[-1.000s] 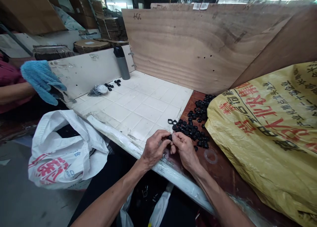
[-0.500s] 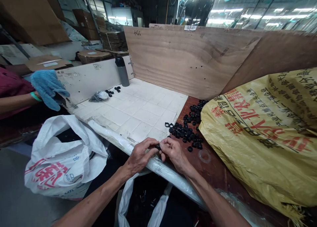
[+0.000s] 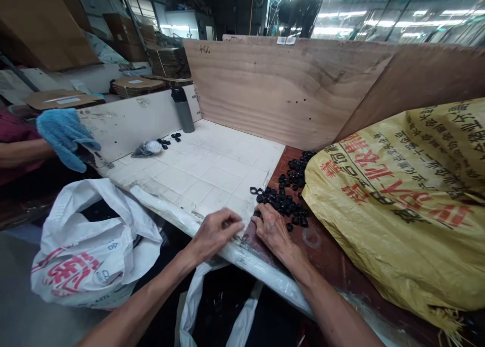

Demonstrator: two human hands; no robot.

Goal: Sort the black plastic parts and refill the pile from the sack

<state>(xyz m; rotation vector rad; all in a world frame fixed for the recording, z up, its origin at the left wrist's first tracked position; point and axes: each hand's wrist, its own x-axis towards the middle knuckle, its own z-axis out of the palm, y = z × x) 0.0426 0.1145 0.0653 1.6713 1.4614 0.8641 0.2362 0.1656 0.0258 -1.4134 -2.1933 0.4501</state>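
Note:
My left hand (image 3: 216, 232) hovers over the front edge of the table, fingers loosely bent and thumb held apart, and nothing shows between them. At the near end of a pile of small black plastic caps (image 3: 278, 198), my right hand (image 3: 272, 230) reaches down with its fingers pinched at one small black cap (image 3: 256, 213). Several of these pieces look like rings or round caps; their exact kind is too small to make out. The pile lies on the reddish-brown board (image 3: 322, 258), beside the white tiled surface (image 3: 223, 171).
A yellow printed sack (image 3: 397, 205) bounds the right side. Below the table edge hang an open white bag (image 3: 98, 246) and another bag (image 3: 193, 301). A grey bottle (image 3: 183, 112) stands at the back, behind a small plastic bag (image 3: 147, 148). A person's blue glove (image 3: 68, 135) shows left.
My hands, earlier together around a small dark piece, have parted. The right moved to the pile; the left drew slightly left, and the piece no longer shows in it.

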